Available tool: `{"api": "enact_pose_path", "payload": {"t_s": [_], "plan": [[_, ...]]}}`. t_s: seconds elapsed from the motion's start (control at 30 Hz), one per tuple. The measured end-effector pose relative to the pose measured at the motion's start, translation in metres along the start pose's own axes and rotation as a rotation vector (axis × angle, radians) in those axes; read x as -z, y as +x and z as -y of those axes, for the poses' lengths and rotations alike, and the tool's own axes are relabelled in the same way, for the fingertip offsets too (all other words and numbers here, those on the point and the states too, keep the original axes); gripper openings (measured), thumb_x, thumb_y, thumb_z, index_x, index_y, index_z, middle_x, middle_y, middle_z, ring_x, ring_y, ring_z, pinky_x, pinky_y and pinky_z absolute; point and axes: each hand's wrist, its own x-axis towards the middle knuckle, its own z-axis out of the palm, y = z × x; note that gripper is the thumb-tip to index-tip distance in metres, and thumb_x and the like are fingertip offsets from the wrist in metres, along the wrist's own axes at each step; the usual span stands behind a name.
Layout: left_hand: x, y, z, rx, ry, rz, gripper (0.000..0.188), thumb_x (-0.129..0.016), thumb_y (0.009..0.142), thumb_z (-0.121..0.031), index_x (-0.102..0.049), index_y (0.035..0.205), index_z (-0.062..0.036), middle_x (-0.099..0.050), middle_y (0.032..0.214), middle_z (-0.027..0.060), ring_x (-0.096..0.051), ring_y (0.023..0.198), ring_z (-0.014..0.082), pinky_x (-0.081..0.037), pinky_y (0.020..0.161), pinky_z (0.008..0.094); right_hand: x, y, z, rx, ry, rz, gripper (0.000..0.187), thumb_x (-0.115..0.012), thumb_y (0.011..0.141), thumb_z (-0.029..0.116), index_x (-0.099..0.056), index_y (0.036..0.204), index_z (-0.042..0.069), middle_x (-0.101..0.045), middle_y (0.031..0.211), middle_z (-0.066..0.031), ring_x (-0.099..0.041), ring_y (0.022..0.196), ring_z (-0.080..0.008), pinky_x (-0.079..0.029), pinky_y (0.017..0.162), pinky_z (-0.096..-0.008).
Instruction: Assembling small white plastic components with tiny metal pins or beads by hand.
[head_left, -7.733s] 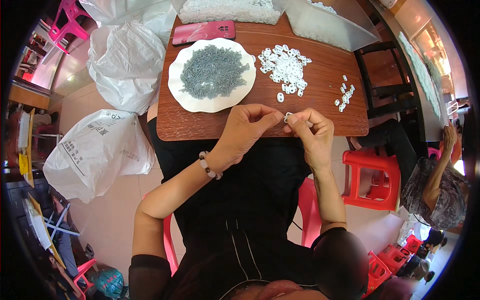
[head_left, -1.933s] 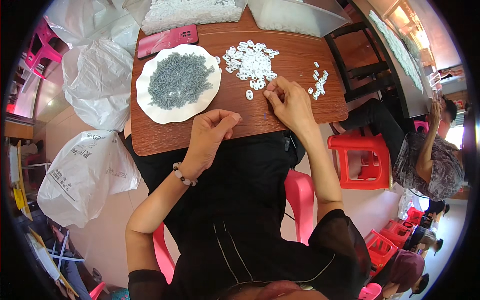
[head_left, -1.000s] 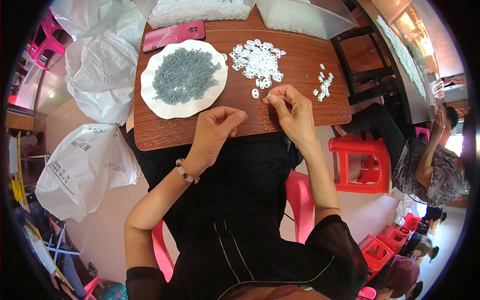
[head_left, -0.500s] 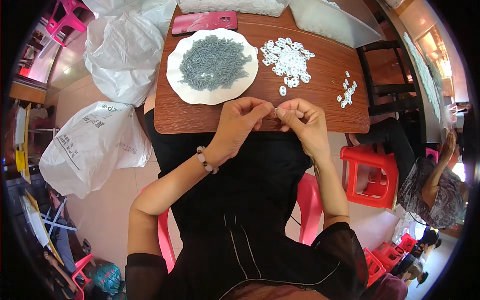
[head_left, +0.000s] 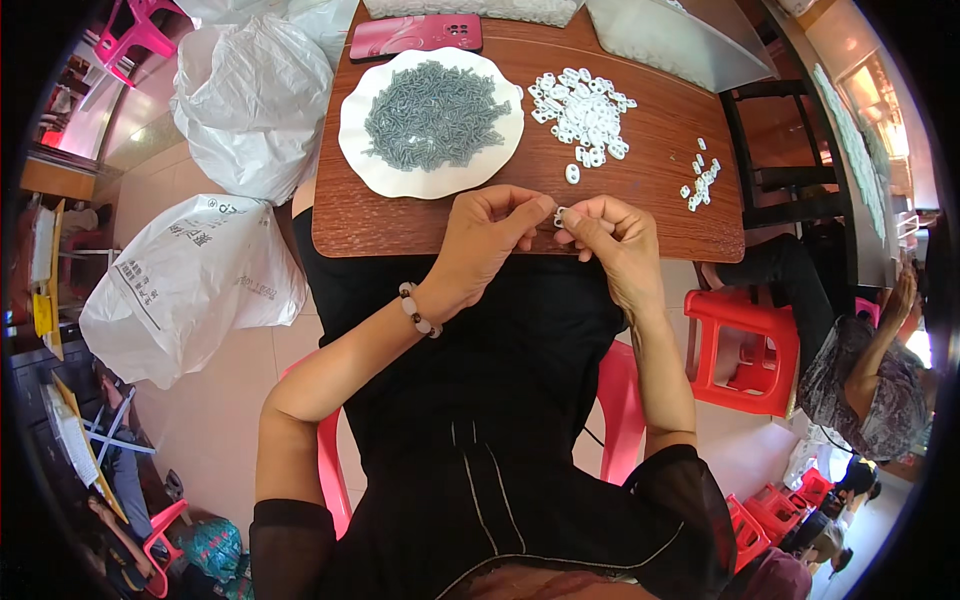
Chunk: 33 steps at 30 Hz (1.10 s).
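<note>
Over the table's near edge my two hands meet, fingertips almost touching. My right hand pinches a small white two-holed plastic piece between thumb and forefinger. Thumb and forefinger of my left hand are pressed together beside that piece; whatever they hold is too small to make out. Beyond my left hand stands a white wavy-rimmed plate heaped with short grey tubes. A pile of similar white two-holed pieces lies right of the plate, with one single piece nearer me.
A small cluster of white pieces lies toward the table's right edge. Behind the plate are a pink phone and a translucent bin. White sacks stand left on the floor, a red stool right.
The white piece between my hands shows more plainly now, its holes visible. Both hands stay pinched close together; the whole view has shifted slightly.
</note>
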Motion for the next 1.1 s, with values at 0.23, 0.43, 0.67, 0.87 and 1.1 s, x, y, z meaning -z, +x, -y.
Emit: {"api": "enact_pose_path", "payload": {"t_s": [0.23,0.43,0.67,0.87,1.1], "plan": [[-0.0037,0.0005,0.0,-0.03,0.031,-0.022,0.018,-0.067,0.087,-0.015,-0.067,0.091,0.0024,-0.06,0.069,-0.0005,-0.049,0.06,0.0029,-0.04,0.054,0.0171,0.001,-0.0025,0.0048,0.034,-0.053,-0.061,0.014,-0.065,0.088,0.015,-0.067,0.084,0.002,-0.066,0.069,-0.002,-0.053,0.059,-0.0025,-0.039,0.055,-0.0169],[-0.0026,0.0002,0.001,-0.032,0.072,0.009,0.018,-0.067,0.088,-0.016,-0.067,0.093,0.0013,-0.062,0.074,0.0,-0.051,0.062,0.0043,-0.041,0.058,0.0178,-0.0011,-0.0048,0.0048,0.056,-0.077,-0.07,0.013,-0.065,0.088,0.015,-0.067,0.083,0.002,-0.066,0.068,-0.0012,-0.053,0.058,-0.0017,-0.038,0.055,-0.0168],[-0.0041,0.0011,0.0032,-0.068,0.061,-0.016,0.019,-0.069,0.086,-0.016,-0.069,0.09,0.0026,-0.061,0.069,-0.0003,-0.049,0.058,0.0023,-0.038,0.052,0.0167,-0.0022,-0.0046,0.0052,0.059,-0.089,-0.078,0.013,-0.064,0.088,0.013,-0.067,0.082,0.003,-0.066,0.068,-0.0012,-0.053,0.058,-0.0014,-0.038,0.054,-0.0164],[-0.003,-0.0004,0.0018,-0.048,0.136,0.002,0.017,-0.067,0.088,-0.015,-0.068,0.093,0.001,-0.062,0.074,-0.0005,-0.05,0.063,0.0043,-0.04,0.058,0.018,-0.0047,-0.0056,0.0061,0.076,-0.093,-0.098,0.012,-0.064,0.088,0.012,-0.066,0.081,0.002,-0.064,0.067,-0.0002,-0.053,0.058,-0.0011,-0.037,0.054,-0.0162],[-0.0034,0.0014,0.0091,-0.123,0.121,-0.027,0.016,-0.07,0.084,-0.014,-0.071,0.088,0.0013,-0.062,0.07,0.0002,-0.049,0.058,0.0026,-0.037,0.051,0.0183,-0.0043,-0.0041,-0.0013,0.133,-0.161,-0.115,0.014,-0.067,0.087,0.01,-0.064,0.079,0.0,-0.065,0.062,-0.0024,-0.056,0.056,-0.002,-0.041,0.052,-0.0164]]}}
